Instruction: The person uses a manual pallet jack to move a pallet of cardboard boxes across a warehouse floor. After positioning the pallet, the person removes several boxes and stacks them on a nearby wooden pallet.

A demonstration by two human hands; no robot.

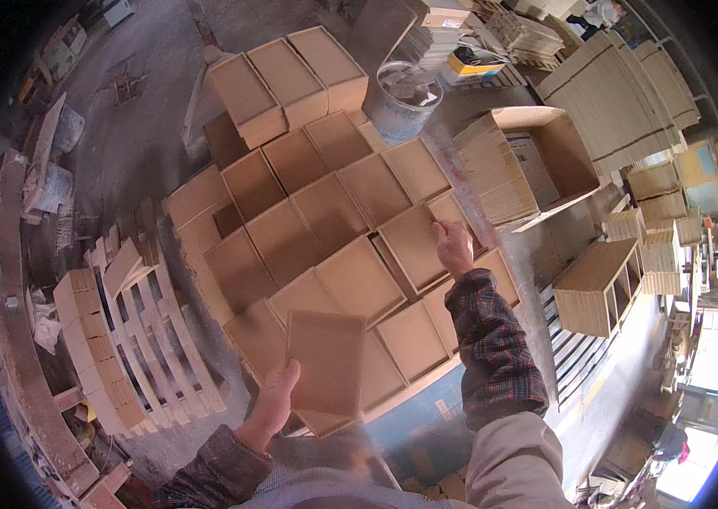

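Note:
My left hand (272, 402) grips the left side of a brown rectangular fibreboard panel (326, 363) with a thin raised rim, held up close to me over the near edge of the stack. Its thumb lies along the panel's edge. Farther off and to the right, my right hand (455, 246) has its fingers curled at the edge of another brown panel (412, 247) lying on the stack; its fingertips are partly hidden. Around both hands spread rows of similar brown panels (360, 282), stacked at uneven heights, tallest at the back (287, 75).
A slatted wooden pallet (154, 327) with stacked board pieces (97, 349) stands at left. A grey bucket (404, 121) of scraps sits behind the stack. At right are an open cardboard box (491, 168), a wooden-looking compartment box (594, 287) and bundled flat sheets (609, 102).

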